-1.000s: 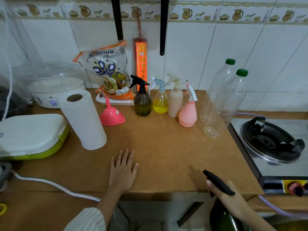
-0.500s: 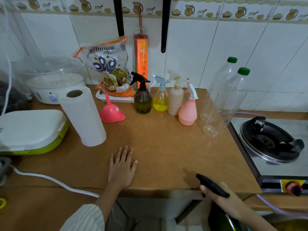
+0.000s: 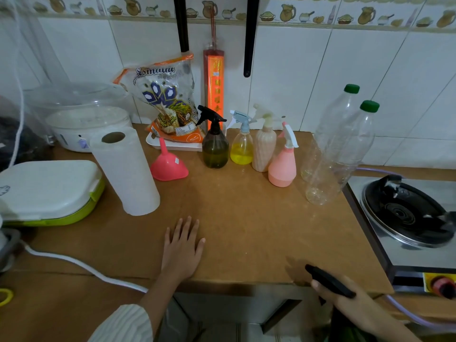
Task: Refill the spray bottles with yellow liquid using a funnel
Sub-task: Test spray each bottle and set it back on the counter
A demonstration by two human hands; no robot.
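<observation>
The left hand (image 3: 182,248) was laid flat, fingers spread, on the brown counter (image 3: 246,218). A dark green spray bottle (image 3: 328,282) with a black trigger was gripped by the right hand (image 3: 350,302) below the counter's edge. The pink funnel (image 3: 169,164) was set upside down beside four spray bottles (image 3: 243,144) near the wall.

funnel (image 3: 168,164) left of spray bottles (image 3: 249,144), paper roll (image 3: 125,171) further left

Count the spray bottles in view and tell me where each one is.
5. Four stand in a row at the back of the counter: dark bottle, yellow-filled bottle, beige bottle, pink bottle. The right hand holds a fifth bottle below the counter edge, mostly hidden.
</observation>
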